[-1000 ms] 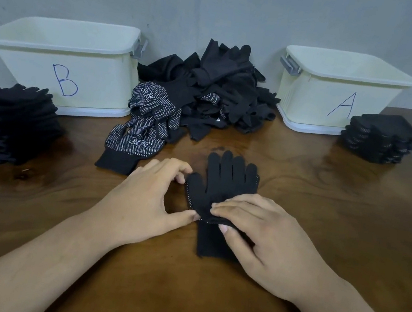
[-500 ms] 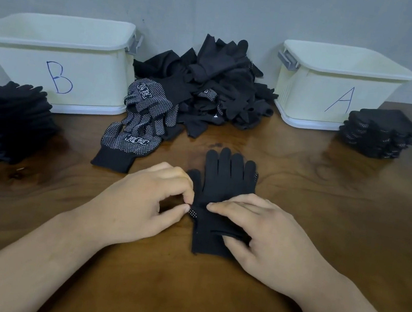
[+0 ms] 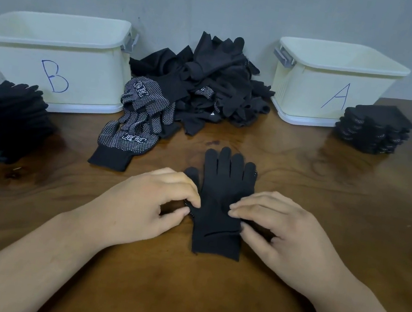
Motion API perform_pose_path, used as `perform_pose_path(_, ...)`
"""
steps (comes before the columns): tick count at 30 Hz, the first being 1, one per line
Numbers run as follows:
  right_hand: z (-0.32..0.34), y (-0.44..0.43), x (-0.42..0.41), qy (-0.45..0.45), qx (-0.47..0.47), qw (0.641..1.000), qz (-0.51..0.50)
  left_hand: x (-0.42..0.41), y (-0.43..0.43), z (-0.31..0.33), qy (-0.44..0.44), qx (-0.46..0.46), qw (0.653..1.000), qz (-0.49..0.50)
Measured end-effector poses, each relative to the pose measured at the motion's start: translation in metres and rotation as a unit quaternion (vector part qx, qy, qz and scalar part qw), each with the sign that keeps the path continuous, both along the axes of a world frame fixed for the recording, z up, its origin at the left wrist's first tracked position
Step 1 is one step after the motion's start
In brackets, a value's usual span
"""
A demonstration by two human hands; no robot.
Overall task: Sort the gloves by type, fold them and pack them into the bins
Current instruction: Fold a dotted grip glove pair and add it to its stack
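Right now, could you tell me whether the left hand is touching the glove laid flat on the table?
Touching. The head view shows the left hand pinching the glove at its left edge between thumb and curled fingers.

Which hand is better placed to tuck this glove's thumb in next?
Left, probably. The left hand pinches the glove at the edge just below its thumb, which sticks out on that side; the right hand holds the opposite edge.

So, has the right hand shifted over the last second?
Yes. The right hand drew back rightward, toward the side of bin A: its fingertips reached the left edge of the flat glove before, and now pinch its right edge.
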State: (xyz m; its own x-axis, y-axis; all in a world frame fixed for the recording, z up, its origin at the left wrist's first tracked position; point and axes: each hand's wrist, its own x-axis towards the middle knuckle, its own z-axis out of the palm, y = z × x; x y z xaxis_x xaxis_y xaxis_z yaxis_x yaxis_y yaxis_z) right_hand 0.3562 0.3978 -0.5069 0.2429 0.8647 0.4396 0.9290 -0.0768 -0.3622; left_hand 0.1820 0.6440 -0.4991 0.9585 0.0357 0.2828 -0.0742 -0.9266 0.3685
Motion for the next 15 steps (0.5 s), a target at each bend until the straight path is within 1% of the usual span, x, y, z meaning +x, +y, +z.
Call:
perform_pose_path(5,0.0033,-0.0007,-0.0021,-0.031,-0.005,0.999,0.010,0.0023,-0.0018,-0.0003,-0.003,-0.005,1.000,0.011)
perform_pose_path(9,0.0031,-0.0008,-0.0027,-0.035,-0.033,0.999,0.018,-0.0025,0.0013,0.0026,0.010,-0.037,0.999,0.014)
perform_pose_path(13,0.0028,-0.0024,-0.0030,-0.017,-0.038,0.999,0.027,-0.0041,0.0020,0.0010,0.025,-0.056,0.998,0.000)
perform_pose_path(15,0.0016,-0.0022,-0.0017,0.007,-0.026,0.999,0.027,-0.0034,-0.0006,0.0037,0.011,-0.073,0.997,0.002)
